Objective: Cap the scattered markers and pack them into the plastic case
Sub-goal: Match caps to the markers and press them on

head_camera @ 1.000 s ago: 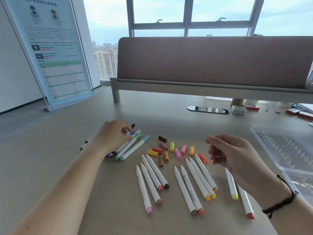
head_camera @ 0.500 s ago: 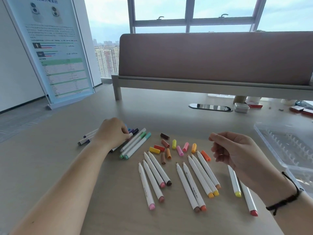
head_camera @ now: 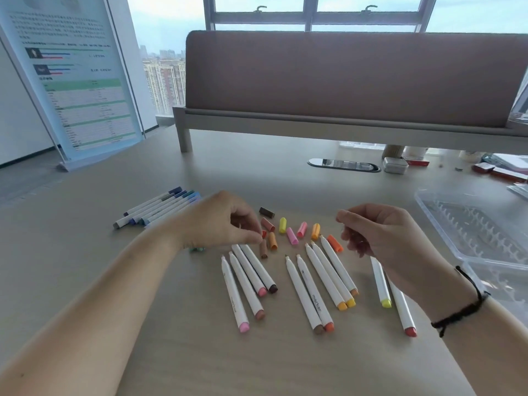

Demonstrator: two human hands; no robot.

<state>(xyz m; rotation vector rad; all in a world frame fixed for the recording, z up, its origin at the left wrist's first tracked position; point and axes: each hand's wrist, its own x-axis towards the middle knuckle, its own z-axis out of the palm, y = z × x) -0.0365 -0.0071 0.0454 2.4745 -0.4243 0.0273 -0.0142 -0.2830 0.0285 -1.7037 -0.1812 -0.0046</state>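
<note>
At twelve o'clock from the uncapped white markers (head_camera: 314,284), your left hand (head_camera: 220,221) pinches a small red cap (head_camera: 264,234); your right hand (head_camera: 380,238) hangs loosely curled, empty; mismatching colours risks miscapping; the clear plastic case (head_camera: 468,232) waits at three o'clock

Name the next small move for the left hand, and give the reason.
Probably lift the red cap under the left hand's fingertips and carry it to the red-ended marker by the right hand; the warm-coloured markers lie uncapped and the plastic case holds none.
</note>
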